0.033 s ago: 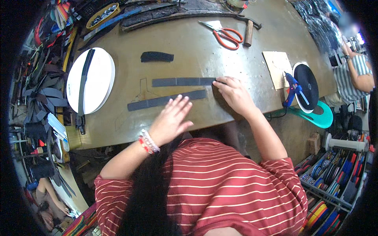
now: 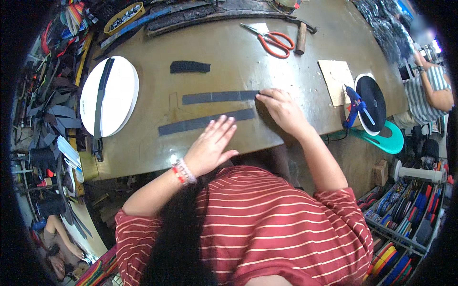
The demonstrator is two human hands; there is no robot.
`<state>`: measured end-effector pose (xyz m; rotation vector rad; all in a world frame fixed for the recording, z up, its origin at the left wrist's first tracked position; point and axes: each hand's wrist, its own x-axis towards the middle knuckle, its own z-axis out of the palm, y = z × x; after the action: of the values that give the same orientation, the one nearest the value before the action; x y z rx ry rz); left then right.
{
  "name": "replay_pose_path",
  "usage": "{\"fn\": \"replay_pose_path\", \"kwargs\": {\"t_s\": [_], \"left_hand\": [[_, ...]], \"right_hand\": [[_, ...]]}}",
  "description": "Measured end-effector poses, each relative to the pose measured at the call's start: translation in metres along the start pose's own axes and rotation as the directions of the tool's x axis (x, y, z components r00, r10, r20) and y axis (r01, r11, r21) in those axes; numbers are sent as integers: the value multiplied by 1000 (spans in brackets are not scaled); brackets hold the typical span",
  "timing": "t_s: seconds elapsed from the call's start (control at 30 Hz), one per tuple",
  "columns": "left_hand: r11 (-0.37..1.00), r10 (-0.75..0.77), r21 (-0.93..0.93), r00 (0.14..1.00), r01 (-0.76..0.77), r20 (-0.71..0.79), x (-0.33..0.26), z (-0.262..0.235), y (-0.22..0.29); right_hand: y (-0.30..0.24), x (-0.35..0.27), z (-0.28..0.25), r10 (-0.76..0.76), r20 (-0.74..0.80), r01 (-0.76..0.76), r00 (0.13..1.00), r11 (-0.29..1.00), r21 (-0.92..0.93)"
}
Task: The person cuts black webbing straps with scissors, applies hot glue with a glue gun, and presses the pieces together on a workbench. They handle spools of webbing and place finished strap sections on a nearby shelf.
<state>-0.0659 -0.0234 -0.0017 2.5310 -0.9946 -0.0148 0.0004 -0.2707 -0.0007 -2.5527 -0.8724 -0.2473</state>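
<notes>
Two long dark grey strips lie side by side on the brown worktable [image 2: 267, 62]. My right hand [image 2: 282, 108] rests at the right end of the upper strip [image 2: 217, 97], fingers drawn together with their tips on that end. My left hand [image 2: 210, 147] lies flat with fingers spread, and its fingertips touch the lower strip [image 2: 198, 124] near its right half. A beaded bracelet sits on my left wrist. My red striped shirt and dark hair fill the lower part of the view.
A white round disc [image 2: 121, 93] with a black strap across it lies at the left. A black fabric piece [image 2: 190, 66], orange-handled scissors [image 2: 275, 40], a hammer [image 2: 301, 40], a tan card [image 2: 334, 76] and a blue glue gun [image 2: 355, 104] are on the table. Another person [image 2: 429, 90] sits at the right.
</notes>
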Motion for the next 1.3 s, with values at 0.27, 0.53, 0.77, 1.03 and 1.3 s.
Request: {"fn": "replay_pose_path", "kwargs": {"t_s": [0.27,0.53,0.77,1.03,1.3], "left_hand": [[997,-39,65,999,39,1,48,26,13],[982,-139,127,990,137,8,49,15,-23],[983,-126,125,989,136,-83,49,25,-26],[978,-176,80,971,191,-164,46,23,-27],[988,-152,-79,912,132,-380,37,-5,-46]], "right_hand": [[38,-41,-24,209,-490,-171,846,978,123],[139,-133,-90,770,-527,-847,360,507,161],[95,-20,-187,765,-38,-524,643,404,-750],[-14,15,-79,377,30,-375,926,925,-54],[-15,32,-67,328,98,-335,940,940,67]]}}
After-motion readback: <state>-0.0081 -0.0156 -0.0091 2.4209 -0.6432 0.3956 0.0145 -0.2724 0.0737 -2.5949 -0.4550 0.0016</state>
